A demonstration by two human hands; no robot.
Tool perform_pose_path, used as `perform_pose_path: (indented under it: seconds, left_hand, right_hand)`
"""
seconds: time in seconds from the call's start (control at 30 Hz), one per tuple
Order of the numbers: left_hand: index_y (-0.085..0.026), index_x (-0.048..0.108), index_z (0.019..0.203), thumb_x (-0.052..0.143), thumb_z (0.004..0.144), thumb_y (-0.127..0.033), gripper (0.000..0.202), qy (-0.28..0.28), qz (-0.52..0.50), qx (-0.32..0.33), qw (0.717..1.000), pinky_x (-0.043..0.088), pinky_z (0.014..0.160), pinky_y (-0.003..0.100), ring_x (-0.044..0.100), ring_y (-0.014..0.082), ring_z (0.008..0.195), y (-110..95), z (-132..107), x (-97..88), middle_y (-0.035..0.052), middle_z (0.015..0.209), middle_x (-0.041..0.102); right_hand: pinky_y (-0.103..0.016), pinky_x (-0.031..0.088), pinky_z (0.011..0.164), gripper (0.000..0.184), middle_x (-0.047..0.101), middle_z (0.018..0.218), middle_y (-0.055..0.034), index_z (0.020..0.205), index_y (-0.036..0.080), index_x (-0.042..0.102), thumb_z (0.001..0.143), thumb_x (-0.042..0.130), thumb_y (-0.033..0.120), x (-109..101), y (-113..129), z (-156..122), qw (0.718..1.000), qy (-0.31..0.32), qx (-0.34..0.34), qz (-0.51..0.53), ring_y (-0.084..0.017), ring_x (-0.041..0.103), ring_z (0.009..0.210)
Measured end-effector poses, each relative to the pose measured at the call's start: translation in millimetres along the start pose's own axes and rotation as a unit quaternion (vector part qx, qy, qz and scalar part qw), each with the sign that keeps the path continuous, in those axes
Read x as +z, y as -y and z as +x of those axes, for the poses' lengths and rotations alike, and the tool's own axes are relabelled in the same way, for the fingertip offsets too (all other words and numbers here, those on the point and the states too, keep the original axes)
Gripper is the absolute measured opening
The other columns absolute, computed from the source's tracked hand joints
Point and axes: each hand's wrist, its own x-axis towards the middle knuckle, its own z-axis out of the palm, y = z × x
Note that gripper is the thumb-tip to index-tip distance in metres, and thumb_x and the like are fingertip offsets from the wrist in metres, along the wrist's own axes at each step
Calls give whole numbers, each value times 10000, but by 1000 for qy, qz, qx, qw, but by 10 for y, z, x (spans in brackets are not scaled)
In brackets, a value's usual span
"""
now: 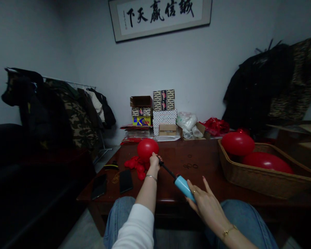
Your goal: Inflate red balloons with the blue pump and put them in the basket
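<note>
A partly filled red balloon [147, 149] sits on the nozzle end of a blue hand pump [184, 186], over the wooden table. My left hand [154, 161] is closed around the balloon's neck at the pump's black tip. At the other end, my right hand [206, 204] grips the blue barrel with thumb and some fingers, the index finger raised off it. The pump slants down toward my right knee. Uninflated red balloons [138, 165] lie in a heap beside and under the left hand.
On the right stands a wicker basket [259, 181] with inflated red balloons. Several dark rings [191, 166] lie mid-table. Two dark phones [125, 181] and yellow-black scissors-like tool [111, 166] are at left. Stacked boxes [164, 121] and a plastic bag [186, 120] line the back.
</note>
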Motion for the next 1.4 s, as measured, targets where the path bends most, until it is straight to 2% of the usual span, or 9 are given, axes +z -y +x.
perform_pose_path:
  seconds: [0.13, 0.23, 0.57, 0.73, 1.1, 1.23, 1.4]
  left_hand:
    - [-188, 383, 683, 325, 917, -325, 277, -2, -1, -8, 1000, 288, 373, 179, 368, 67, 328, 9, -3, -4, -52, 454, 398]
    - [-190, 381, 690, 322, 917, -356, 287, 9, 0, -15, 1000, 282, 371, 178, 369, 70, 326, 68, -40, 20, -51, 449, 397]
    - [-189, 396, 702, 320, 909, -342, 268, 20, 14, -30, 999, 306, 374, 194, 395, 87, 326, 411, -123, 117, -41, 433, 415]
    - [-189, 398, 681, 342, 898, -323, 261, 12, 13, -23, 1000, 301, 370, 194, 382, 84, 316, 348, -62, 25, -43, 427, 410]
    - [-194, 378, 673, 282, 920, -295, 283, -10, 12, -4, 1000, 297, 372, 195, 374, 80, 326, 17, 27, -82, -46, 448, 396]
    - [-194, 373, 680, 278, 922, -304, 283, -17, 10, -5, 1000, 297, 373, 194, 368, 77, 326, 16, -7, -64, -49, 449, 392]
    - [-192, 385, 687, 315, 912, -338, 278, 4, 14, -13, 1000, 297, 372, 193, 379, 81, 330, 159, -81, 51, -47, 450, 398]
  right_hand:
    - [-476, 83, 1121, 450, 664, 919, -62, 1290, 100, 417, 862, 425, 239, -28, -15, -75, 1000, -7, -4, -12, -148, 637, 751]
    - [-473, 92, 1120, 444, 666, 895, -63, 1270, 93, 444, 849, 445, 234, -18, 3, -21, 999, 0, 1, -35, -150, 637, 731]
    - [-443, 143, 1104, 434, 664, 769, -62, 1214, 76, 513, 829, 502, 278, 223, 161, 516, 990, 13, 16, -140, -151, 618, 626]
    - [-451, 149, 1106, 461, 661, 810, -77, 1239, 61, 482, 833, 503, 278, 244, 201, 474, 992, 8, 8, -125, -168, 628, 689]
    - [-478, 157, 1106, 436, 659, 910, -57, 1295, 126, 404, 874, 396, 238, 13, 0, -25, 997, -42, -34, -49, -155, 636, 777]
    - [-485, 137, 1108, 429, 662, 893, -61, 1278, 111, 428, 866, 408, 229, -27, -7, -12, 998, -19, -24, -56, -160, 637, 766]
    - [-454, 133, 1109, 429, 671, 848, -55, 1261, 113, 457, 855, 440, 251, 38, 38, 198, 997, -1, -8, -79, -157, 636, 712]
